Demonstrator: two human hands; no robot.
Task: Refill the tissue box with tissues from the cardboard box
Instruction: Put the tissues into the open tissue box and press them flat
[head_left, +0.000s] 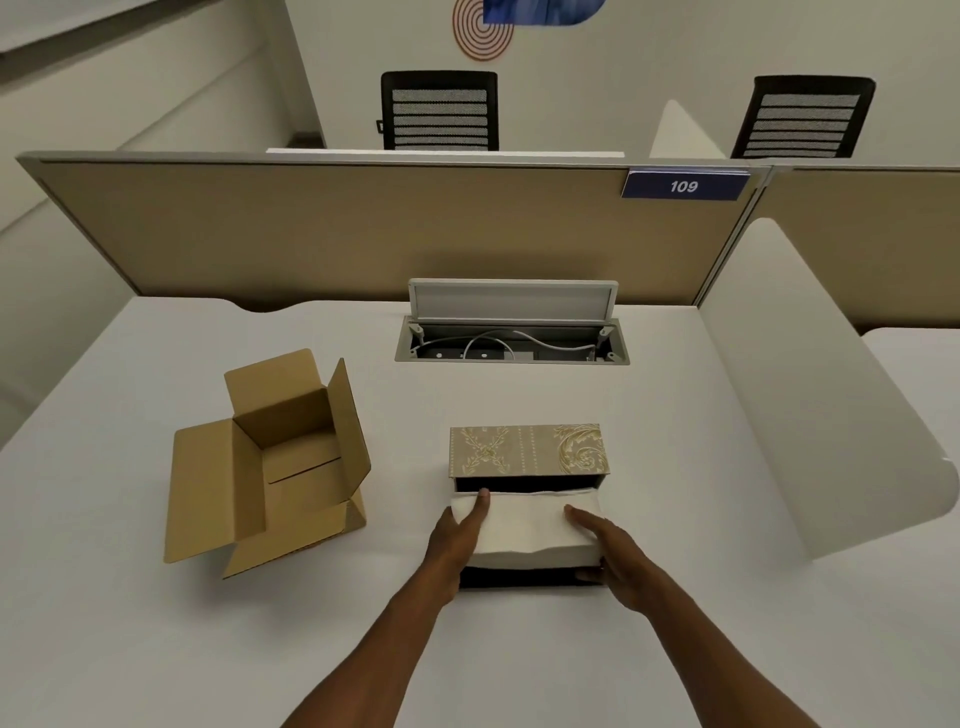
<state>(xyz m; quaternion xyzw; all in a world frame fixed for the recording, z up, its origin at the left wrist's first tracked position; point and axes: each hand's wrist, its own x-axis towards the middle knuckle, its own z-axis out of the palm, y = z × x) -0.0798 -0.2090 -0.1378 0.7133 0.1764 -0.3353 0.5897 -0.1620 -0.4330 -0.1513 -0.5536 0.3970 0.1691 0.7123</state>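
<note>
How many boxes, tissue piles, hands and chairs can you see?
Boxes: 2, the cardboard box and the tissue box
Tissue piles: 1, the tissue stack
Hands: 2, left hand and right hand
Chairs: 2, and
Total: 7

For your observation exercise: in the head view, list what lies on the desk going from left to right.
cardboard box → left hand → stack of tissues → right hand → white side divider
</note>
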